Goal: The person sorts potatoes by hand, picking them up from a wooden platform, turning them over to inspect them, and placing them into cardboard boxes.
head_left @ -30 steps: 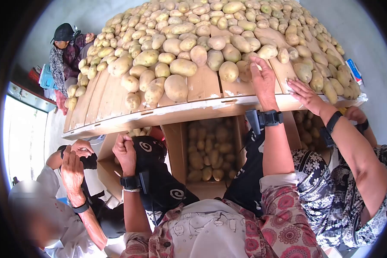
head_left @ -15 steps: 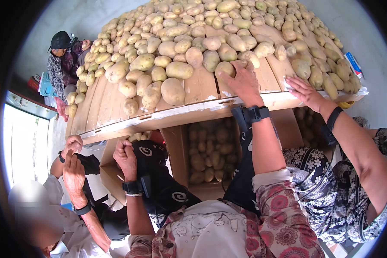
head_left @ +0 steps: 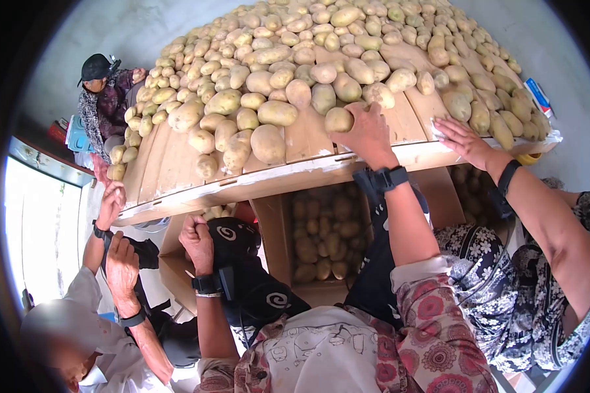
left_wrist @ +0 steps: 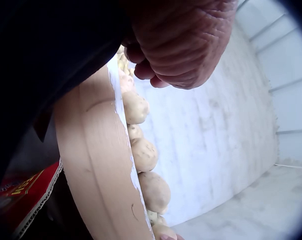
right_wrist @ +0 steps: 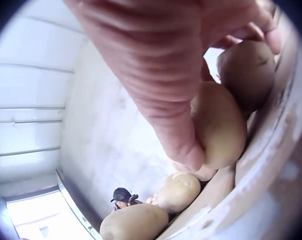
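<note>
At the front of the sloping board, my right hand [head_left: 367, 134] grips a round potato [head_left: 338, 120] with the thumb along its side. The right wrist view has that thumb pressed against a yellow potato [right_wrist: 218, 125], while my fingers curl over a darker potato [right_wrist: 247, 75]. My left hand [head_left: 196, 243] is curled in a fist over my left knee, below the board's edge, with nothing visible in it. From the left wrist, the fist [left_wrist: 186, 47] hangs beside the board's pale front edge [left_wrist: 98, 150].
Many potatoes [head_left: 276, 113] cover the board [head_left: 305, 139]. Beneath it stands a cardboard box [head_left: 272, 226] holding potatoes. At right, a neighbour's hand [head_left: 462, 137] rests on the board edge. Another person's hands [head_left: 121, 265] are close on the left; someone in a black cap [head_left: 97, 67] sits at the far left.
My right hand has moved left and closed round a potato, which has shifted slightly toward me. My left hand stays curled. The left neighbour's far hand has risen to the board's corner.
</note>
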`<action>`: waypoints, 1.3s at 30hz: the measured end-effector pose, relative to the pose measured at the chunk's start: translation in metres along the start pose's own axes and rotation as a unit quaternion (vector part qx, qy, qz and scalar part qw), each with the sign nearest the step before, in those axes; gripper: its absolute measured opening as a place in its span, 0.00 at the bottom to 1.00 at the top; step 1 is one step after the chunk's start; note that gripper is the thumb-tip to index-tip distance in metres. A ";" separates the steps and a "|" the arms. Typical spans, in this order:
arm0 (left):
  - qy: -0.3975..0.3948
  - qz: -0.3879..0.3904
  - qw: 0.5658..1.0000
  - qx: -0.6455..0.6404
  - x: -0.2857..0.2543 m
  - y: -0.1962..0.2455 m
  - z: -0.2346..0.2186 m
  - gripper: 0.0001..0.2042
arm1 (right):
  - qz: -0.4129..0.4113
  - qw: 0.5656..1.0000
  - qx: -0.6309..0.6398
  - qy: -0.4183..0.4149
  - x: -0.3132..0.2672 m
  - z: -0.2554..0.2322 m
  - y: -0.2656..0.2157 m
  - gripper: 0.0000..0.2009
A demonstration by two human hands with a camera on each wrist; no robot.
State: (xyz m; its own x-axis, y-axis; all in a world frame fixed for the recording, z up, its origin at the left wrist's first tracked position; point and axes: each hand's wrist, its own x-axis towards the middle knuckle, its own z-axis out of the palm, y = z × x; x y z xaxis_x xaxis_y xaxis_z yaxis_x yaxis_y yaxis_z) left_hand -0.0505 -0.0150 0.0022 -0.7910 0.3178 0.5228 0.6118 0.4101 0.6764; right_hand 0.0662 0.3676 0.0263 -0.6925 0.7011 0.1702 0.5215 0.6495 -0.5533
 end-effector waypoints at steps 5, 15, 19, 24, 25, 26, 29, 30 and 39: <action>0.005 -0.014 1.000 0.009 -0.001 0.007 0.001 0.07 | -0.116 0.986 0.114 0.019 -0.018 0.025 -0.005 0.29; 0.003 -0.001 1.000 0.026 -0.002 0.001 -0.001 0.07 | -0.130 0.953 0.251 -0.110 -0.025 0.016 -0.023 0.29; -0.003 -0.009 1.000 0.021 -0.003 0.002 -0.001 0.07 | -0.149 0.956 0.236 -0.090 -0.025 0.021 -0.015 0.30; -0.007 -0.036 0.999 0.025 0.001 0.016 0.000 0.06 | -0.159 0.962 0.213 -0.058 -0.018 0.033 -0.012 0.31; -0.006 -0.025 0.999 0.026 0.002 0.016 0.000 0.06 | -0.181 0.962 0.199 -0.047 -0.019 0.034 -0.015 0.31; -0.005 -0.012 1.000 0.027 0.003 0.015 0.001 0.06 | -0.201 0.962 0.184 -0.034 -0.019 0.034 -0.018 0.31; -0.010 0.001 0.999 0.042 0.003 0.008 0.000 0.06 | -0.207 0.972 0.109 -0.036 -0.028 0.031 -0.032 0.32; -0.010 -0.001 0.999 0.042 0.002 0.010 -0.001 0.06 | -0.207 0.971 0.110 -0.038 -0.029 0.034 -0.034 0.32; -0.007 -0.004 0.999 0.040 0.002 0.014 0.002 0.06 | -0.163 0.984 0.061 -0.022 -0.029 0.051 -0.051 0.31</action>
State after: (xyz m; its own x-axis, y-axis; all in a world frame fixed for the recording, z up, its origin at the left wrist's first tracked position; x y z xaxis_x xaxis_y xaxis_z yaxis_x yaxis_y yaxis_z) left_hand -0.0431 -0.0073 0.0115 -0.7963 0.3253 0.5100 0.6038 0.4797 0.6367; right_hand 0.0344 0.2987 0.0085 -0.8353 0.4459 0.3217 0.2058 0.7961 -0.5691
